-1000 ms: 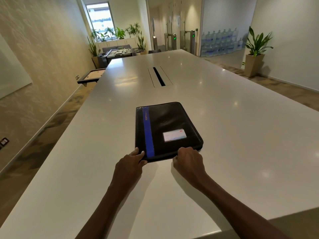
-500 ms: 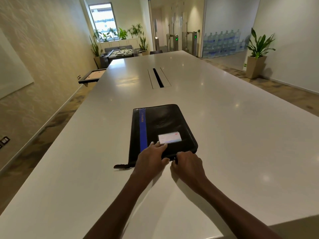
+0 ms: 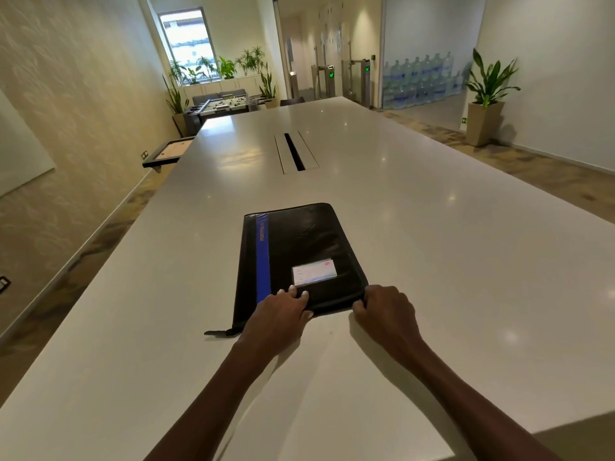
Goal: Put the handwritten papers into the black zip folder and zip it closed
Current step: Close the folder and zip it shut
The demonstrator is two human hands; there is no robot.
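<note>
Closed black folder (image 3: pixel 299 247) on worktop (image 3: pixel 466 261), contents hidden; left hand (image 3: pixel 283 314) in a grip on its near edge, right hand (image 3: pixel 382 311) in a pinch at its near right corner, farther right than before.

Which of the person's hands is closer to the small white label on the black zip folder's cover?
Left. The left hand grips the black zip folder with fingertips just below the small white label; the right hand pinches the near right corner, farther off.

one folder (image 3: pixel 301 251), one table (image 3: pixel 449 261), two hands: left (image 3: pixel 279 316), right (image 3: pixel 386 311)
</note>
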